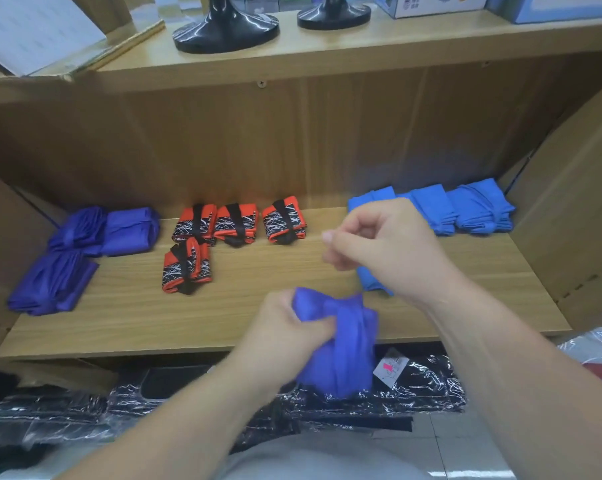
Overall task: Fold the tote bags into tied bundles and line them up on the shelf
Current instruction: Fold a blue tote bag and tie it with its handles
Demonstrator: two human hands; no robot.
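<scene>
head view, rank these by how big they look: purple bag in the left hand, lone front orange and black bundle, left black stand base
1. purple fabric tote bag, though nearness to the camera inflates it
2. glossy black round stand base on the left
3. front orange-and-black patterned fabric bundle, clearly smallest

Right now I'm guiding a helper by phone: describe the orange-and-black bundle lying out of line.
On the light wooden shelf board, between purple fabric bundles and blue fabric bundles, lie four orange-and-black patterned bundles. Three form a back row; the wanted one lies alone in front of that row's left end.
</scene>
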